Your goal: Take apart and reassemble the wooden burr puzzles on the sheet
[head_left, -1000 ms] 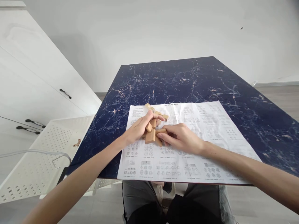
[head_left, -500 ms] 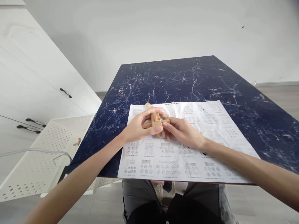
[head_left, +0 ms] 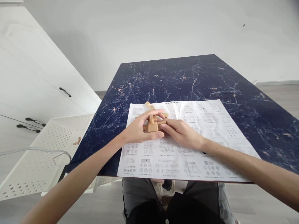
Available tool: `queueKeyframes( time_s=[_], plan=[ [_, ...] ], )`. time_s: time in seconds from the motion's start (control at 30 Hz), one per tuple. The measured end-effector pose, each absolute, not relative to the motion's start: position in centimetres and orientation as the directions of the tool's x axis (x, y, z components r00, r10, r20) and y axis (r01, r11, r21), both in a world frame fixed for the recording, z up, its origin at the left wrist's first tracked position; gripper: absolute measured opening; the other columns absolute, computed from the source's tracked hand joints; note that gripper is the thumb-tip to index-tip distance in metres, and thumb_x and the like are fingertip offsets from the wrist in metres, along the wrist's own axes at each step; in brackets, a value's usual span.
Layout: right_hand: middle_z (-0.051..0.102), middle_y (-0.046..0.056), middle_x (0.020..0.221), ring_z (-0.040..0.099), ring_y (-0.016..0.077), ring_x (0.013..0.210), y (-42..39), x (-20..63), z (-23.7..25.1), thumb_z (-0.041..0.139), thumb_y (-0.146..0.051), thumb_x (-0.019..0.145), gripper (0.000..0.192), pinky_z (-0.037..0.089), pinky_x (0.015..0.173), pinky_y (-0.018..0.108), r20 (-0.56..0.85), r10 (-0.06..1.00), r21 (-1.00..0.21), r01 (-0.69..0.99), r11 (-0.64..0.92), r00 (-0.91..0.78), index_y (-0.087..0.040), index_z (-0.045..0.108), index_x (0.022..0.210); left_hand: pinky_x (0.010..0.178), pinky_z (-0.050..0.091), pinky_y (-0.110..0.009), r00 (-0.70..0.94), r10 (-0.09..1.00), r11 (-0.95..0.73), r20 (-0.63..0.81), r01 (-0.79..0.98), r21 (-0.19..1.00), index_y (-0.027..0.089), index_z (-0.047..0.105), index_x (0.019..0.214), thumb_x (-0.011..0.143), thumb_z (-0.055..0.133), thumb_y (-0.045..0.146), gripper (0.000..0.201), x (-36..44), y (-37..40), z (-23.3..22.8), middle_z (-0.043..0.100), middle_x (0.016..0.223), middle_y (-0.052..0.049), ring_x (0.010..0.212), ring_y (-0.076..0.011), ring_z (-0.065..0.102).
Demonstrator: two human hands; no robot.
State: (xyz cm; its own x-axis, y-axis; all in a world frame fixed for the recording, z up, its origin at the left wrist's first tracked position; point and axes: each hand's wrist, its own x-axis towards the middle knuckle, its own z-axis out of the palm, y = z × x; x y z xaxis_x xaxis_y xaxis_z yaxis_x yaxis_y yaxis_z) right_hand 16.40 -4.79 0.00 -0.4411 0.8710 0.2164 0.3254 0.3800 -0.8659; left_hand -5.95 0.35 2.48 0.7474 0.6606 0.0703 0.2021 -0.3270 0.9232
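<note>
Head view is showing both hands meeting over a half-built wooden puzzle (head_left: 154, 126), a cluster of interlocked tan sticks sitting low over the instruction sheet (head_left: 205, 140) on the bench (head_left: 191, 77). The left hand (head_left: 137, 130) is closing its grip around the near and left sides of the cluster, thumb underneath and index finger arching over the top. The right hand (head_left: 182, 133) is pinching the piece that is sticking out toward it, fingers narrow on the wood.

As a judgement, the cluster is looking loosely joined, so a twist or a push from the right grip that the left grip is not resisting could be springing the sticks apart. Another loose wooden piece (head_left: 150, 106) is lying just beyond the left grip, touching or nearly touching the fingers; a sweep outward could be knocking it across the paper. The sheet itself is lying free, and its near edge is overhanging the bench edge below both grips, so dragging wrists could be sliding it off.

Beyond and to the right of the grips the bench is stretching wide. Left of the left grip the bench edge is near, with a white perforated basket (head_left: 35, 161) below it, holding a small wooden piece (head_left: 76, 141); anything rolling that way would be dropping off.
</note>
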Motion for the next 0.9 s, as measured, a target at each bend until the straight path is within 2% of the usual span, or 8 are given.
queueKeyframes(
  time_s=[0.13, 0.27, 0.43, 0.6, 0.73, 0.9],
  plan=[
    [0.059, -0.001, 0.072, 0.05, 0.0141, 0.062, -4.7, 16.7, 0.1, 0.045, -0.036, 0.113, 0.039, 0.039, 0.061, 0.03, 0.226, 0.874, -0.839, 0.369, 0.399, -0.43, -0.022, 0.053, 0.077, 0.106, 0.058, -0.049, 0.744, 0.665, -0.38, 0.057, 0.272, 0.884, 0.028, 0.054, 0.154, 0.084, 0.085, 0.05, 0.08, -6.7, 1.2, 2.6, 0.059, 0.156, -0.014, 0.141, -0.039, 0.06],
    [0.055, -0.002, 0.068, 0.046, 0.0129, 0.058, -4.6, 17.0, -0.1, 0.05, -0.038, 0.11, 0.036, 0.035, 0.057, 0.03, 0.254, 0.868, -0.782, 0.438, 0.444, -0.427, -0.021, 0.055, 0.079, 0.111, 0.055, -0.051, 0.782, 0.62, -0.38, 0.057, 0.236, 0.894, 0.024, 0.059, 0.15, 0.088, 0.08, 0.053, 0.073, -7.3, 2.2, 2.5, 0.062, 0.153, -0.015, 0.142, -0.0404, 0.059],
    [0.051, -0.003, 0.065, 0.043, 0.0126, 0.056, -4.5, 17.2, -0.3, 0.051, -0.042, 0.109, 0.039, 0.032, 0.055, 0.03, 0.29, 0.851, -0.738, 0.464, 0.491, -0.438, -0.022, 0.052, 0.076, 0.105, 0.059, -0.047, 0.809, 0.588, -0.309, 0.018, 0.205, 0.929, 0.028, 0.056, 0.153, 0.088, 0.081, 0.051, 0.072, -7.2, 2.3, 2.4, 0.061, 0.154, -0.013, 0.137, -0.0377, 0.064],
    [0.054, -0.002, 0.065, 0.043, 0.0127, 0.055, -4.5, 17.2, -0.3, 0.052, -0.042, 0.108, 0.038, 0.033, 0.055, 0.03, 0.311, 0.861, -0.726, 0.485, 0.488, -0.402, -0.022, 0.051, 0.076, 0.104, 0.06, -0.047, 0.795, 0.606, -0.319, 0.041, 0.195, 0.928, 0.031, 0.057, 0.152, 0.085, 0.084, 0.048, 0.074, -7.0, 2.0, 2.3, 0.062, 0.153, -0.012, 0.132, -0.0365, 0.067],
    [0.054, -0.002, 0.063, 0.041, 0.0126, 0.053, -4.6, 17.1, -0.3, 0.054, -0.04, 0.107, 0.04, 0.031, 0.053, 0.03, 0.325, 0.873, -0.738, 0.481, 0.474, -0.363, -0.023, 0.046, 0.072, 0.108, 0.058, -0.049, 0.769, 0.635, -0.343, 0.078, 0.189, 0.92, 0.033, 0.056, 0.152, 0.084, 0.086, 0.046, 0.076, -6.7, 1.5, 2.3, 0.059, 0.156, -0.011, 0.137, -0.0374, 0.062],
    [0.055, -0.002, 0.062, 0.041, 0.0123, 0.052, -4.7, 17.0, 0.0, 0.054, -0.038, 0.107, 0.038, 0.032, 0.053, 0.03, 0.312, 0.878, -0.766, 0.45, 0.458, -0.362, -0.023, 0.048, 0.071, 0.11, 0.057, -0.05, 0.769, 0.634, -0.343, 0.08, 0.186, 0.921, 0.034, 0.055, 0.153, 0.082, 0.088, 0.043, 0.079, -6.4, 1.2, 2.3, 0.058, 0.157, -0.01, 0.139, -0.0367, 0.061]
  ],
)
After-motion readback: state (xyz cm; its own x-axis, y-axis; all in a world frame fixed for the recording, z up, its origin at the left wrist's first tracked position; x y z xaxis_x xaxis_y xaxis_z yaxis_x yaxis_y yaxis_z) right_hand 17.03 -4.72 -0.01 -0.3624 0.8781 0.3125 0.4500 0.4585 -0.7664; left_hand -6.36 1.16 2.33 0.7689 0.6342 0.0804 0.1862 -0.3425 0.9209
